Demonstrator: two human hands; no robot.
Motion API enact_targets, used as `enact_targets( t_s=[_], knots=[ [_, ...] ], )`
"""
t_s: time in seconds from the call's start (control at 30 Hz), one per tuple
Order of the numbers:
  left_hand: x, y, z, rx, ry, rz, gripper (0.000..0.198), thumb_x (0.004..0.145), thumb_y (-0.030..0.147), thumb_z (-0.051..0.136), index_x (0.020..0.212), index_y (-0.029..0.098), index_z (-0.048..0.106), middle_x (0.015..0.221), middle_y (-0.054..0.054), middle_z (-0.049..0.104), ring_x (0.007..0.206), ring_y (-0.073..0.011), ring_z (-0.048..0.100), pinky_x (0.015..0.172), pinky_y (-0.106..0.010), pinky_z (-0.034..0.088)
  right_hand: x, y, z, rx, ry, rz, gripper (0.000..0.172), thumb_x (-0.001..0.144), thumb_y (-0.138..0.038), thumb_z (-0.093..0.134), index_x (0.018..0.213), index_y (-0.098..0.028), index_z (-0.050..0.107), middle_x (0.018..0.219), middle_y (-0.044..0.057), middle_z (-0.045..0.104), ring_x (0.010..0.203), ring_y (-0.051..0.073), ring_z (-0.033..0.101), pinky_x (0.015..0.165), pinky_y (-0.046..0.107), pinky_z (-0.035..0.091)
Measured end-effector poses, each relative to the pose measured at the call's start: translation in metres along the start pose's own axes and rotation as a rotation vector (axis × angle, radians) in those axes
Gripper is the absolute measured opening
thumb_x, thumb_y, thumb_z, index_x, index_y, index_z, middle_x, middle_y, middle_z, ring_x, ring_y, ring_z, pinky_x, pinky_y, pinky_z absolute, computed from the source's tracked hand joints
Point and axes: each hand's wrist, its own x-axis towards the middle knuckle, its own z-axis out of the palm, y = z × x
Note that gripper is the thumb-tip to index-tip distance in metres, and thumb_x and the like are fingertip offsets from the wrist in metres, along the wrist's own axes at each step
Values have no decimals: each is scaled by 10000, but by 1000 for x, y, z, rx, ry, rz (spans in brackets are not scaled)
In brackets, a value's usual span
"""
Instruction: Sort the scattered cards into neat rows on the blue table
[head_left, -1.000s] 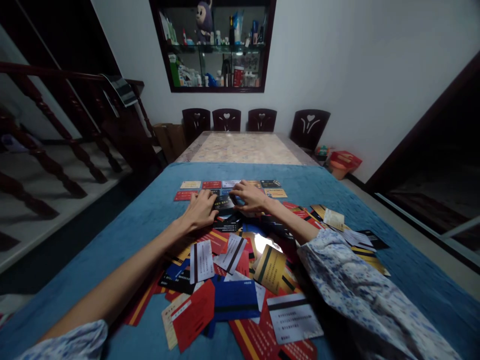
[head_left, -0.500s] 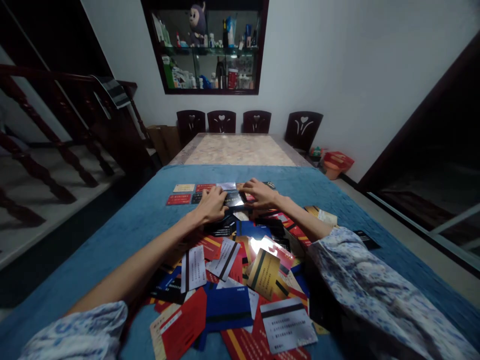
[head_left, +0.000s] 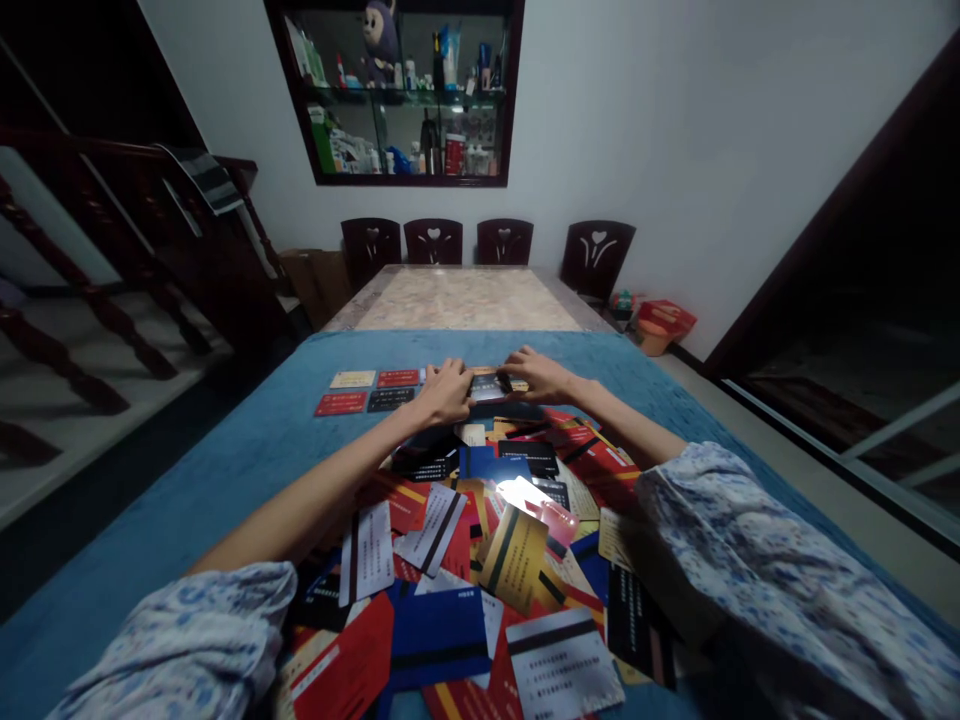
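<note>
A heap of plastic cards (head_left: 495, 540) in red, blue, black, white and gold lies on a blue cloth (head_left: 225, 470). Beyond it, cards are laid out in neat rows (head_left: 367, 390). Both my arms reach forward over the heap. My left hand (head_left: 446, 392) and my right hand (head_left: 536, 374) pinch the two ends of one dark card (head_left: 488, 387) at the far edge of the rows, fingers curled closed on it. Other cards under my hands are hidden.
Past the cloth is a bare marble tabletop (head_left: 457, 298) with several dark chairs (head_left: 435, 240) against the wall. A glass wall cabinet (head_left: 397, 90) holds bottles. A wooden stair rail (head_left: 112, 230) runs at left; a red box (head_left: 664, 322) sits on the floor at right.
Both hands have moved a little farther from me and to the right, still holding the dark card between them. The view has shifted, so the card heap appears closer.
</note>
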Motion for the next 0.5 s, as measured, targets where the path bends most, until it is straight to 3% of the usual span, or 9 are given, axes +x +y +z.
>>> enact_targets(
  t_s=[0.33,0.5],
  knots=[
    [36,13,7,-37,-22,30,447,849,246,582,1289,168,593,1245,-170,550,1203,-354,456,981,-542,390,-10,31,1,-4,-29,74,532,802,-398,745,1278,-170,675,1149,161,639,1043,297,514,860,380,444],
    [54,17,12,-40,-37,36,351,841,281,581,1164,162,650,1249,-170,556,1200,-360,451,972,-555,401,-12,42,0,-36,-95,120,484,821,-365,726,1247,-138,676,1174,172,633,1064,305,518,866,371,436]
  ],
)
